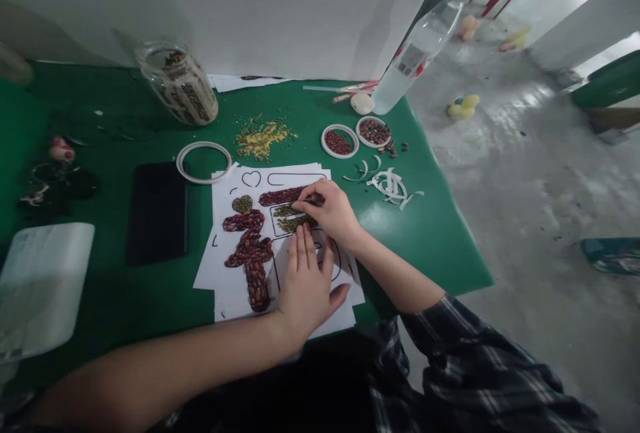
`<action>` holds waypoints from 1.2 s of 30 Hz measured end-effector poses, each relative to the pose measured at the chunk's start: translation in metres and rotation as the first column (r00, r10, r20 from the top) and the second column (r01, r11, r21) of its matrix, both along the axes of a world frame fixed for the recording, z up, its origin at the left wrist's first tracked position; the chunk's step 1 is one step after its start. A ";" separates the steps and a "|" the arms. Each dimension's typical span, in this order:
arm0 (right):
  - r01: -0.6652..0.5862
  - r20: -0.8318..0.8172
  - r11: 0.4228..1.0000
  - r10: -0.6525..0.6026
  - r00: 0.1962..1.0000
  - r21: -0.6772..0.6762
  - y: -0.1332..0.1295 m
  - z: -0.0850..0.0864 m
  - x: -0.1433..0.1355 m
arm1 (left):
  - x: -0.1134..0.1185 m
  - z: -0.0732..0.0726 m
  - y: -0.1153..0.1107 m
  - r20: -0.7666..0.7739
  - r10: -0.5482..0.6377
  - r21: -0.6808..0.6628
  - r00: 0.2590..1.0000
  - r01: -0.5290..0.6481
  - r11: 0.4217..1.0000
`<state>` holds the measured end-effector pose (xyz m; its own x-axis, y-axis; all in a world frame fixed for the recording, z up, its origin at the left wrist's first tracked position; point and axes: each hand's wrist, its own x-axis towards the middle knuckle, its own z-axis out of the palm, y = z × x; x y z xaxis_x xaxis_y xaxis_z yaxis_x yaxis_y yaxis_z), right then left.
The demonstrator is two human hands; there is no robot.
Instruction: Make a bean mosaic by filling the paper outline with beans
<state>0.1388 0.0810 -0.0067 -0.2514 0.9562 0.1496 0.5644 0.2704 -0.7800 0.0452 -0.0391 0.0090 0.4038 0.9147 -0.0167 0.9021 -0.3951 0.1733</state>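
Note:
White paper sheets [235, 306] with black outlines lie stacked on the green table. Dark red beans [257, 280] fill a character shape on the top sheet, and small red beans [280, 196] fill a bar above. Green beans [287, 223] cover part of a boxed shape, with more in a small heart [243, 204]. My left hand [307, 280] rests flat on the paper, fingers stretched toward the green beans. Over the box's upper right, my right hand [325, 210] pinches with thumb and forefinger; whatever is between them is too small to make out.
Two lids of beans [340, 141] [373, 132] sit near a water bottle [415, 60]. Yellow grains [263, 138], a tape ring [179, 160], a glass jar [177, 83], a black tablet [157, 213] and peeled strips [390, 186] lie around the paper. The table's right edge [450, 196] drops to the floor.

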 end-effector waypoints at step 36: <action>0.023 -0.411 0.968 -0.128 0.903 -0.250 0.008 -0.001 0.015 | -0.002 0.012 0.001 -0.024 0.076 -0.048 0.997 -0.078 0.996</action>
